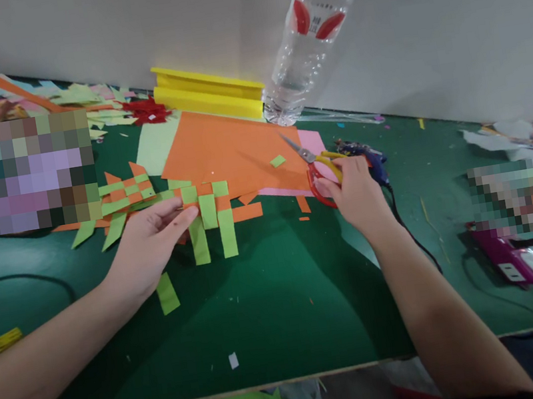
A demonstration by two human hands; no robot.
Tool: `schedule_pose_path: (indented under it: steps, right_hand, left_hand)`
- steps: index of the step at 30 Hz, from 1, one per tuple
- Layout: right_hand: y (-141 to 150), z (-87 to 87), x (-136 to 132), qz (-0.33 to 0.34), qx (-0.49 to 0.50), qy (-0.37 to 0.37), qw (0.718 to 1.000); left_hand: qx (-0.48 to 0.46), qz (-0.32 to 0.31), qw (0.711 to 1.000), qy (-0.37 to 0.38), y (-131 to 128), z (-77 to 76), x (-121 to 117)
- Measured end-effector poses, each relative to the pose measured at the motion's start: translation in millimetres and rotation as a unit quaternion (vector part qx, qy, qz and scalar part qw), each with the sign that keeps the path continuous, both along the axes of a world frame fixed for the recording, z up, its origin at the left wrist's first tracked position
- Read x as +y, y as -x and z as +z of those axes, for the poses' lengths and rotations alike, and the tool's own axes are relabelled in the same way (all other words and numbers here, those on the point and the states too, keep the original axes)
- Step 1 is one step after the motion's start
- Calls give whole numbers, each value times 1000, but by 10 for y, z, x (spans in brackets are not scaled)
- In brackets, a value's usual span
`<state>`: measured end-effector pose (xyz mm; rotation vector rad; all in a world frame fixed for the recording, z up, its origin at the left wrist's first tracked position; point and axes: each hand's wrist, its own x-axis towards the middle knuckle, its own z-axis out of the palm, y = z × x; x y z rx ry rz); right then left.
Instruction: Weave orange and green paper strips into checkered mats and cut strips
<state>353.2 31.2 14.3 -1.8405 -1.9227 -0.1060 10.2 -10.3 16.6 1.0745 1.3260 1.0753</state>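
Observation:
Between thumb and fingers, my left hand [151, 238] pinches a small weave of green and orange paper strips [208, 210], its green ends hanging toward me. My right hand [358, 188] is closed on a pair of scissors [316, 163] with red and yellow handles, the blades pointing up and left over orange paper. Behind my left hand lies another woven piece [126, 191] in an orange and green check. Orange paper sheets [222, 146] lie beyond both hands, with a small green scrap [278, 160] on top.
A clear plastic bottle [304, 52] stands by the wall, beside a yellow channel-shaped piece [209, 94]. Paper scraps [97, 91] heap at the back left. On the right are a purple device [515, 254] and a black cord [413, 230]. A loose green strip [167, 294] lies near my left wrist.

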Motion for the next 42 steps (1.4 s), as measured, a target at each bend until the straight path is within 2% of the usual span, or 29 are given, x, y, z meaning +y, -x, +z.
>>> schedule_pose_path:
  steps: [3,6,9,14,20,27,32,36,42]
  right_hand:
    - [21,70,-30,-27,80,9,996]
    - [83,127,-69,-4,143,16,990]
    - [189,188,-132,25,166,12,986]
    - [412,299,-292,152,94,-2,984]
    - [618,332,-422,214,-3,46,976]
    - [656,273,-424,241,-69,30,968]
    - [648,249,-413,246,-67,41,966]
    - [645,249,-404,270,-58,49,960]
    - [624,254,-386,298,-73,25,952]
  left_hand:
    - [-2,-2,1000,-1,6,15,6]
    - [-13,-6,1000,-1,8,12,19]
    - [-36,5,999,6,1,3,31]
    - [-69,8,998,2,-12,15,39]
    - [-79,42,996,4,-24,41,44]
    - [-84,27,996,-10,-4,-11,46]
    - [-111,9,994,2,-16,-1,40]
    - [-133,19,991,3,-20,-6,34]
    - [-127,23,992,9,-13,-47,55]
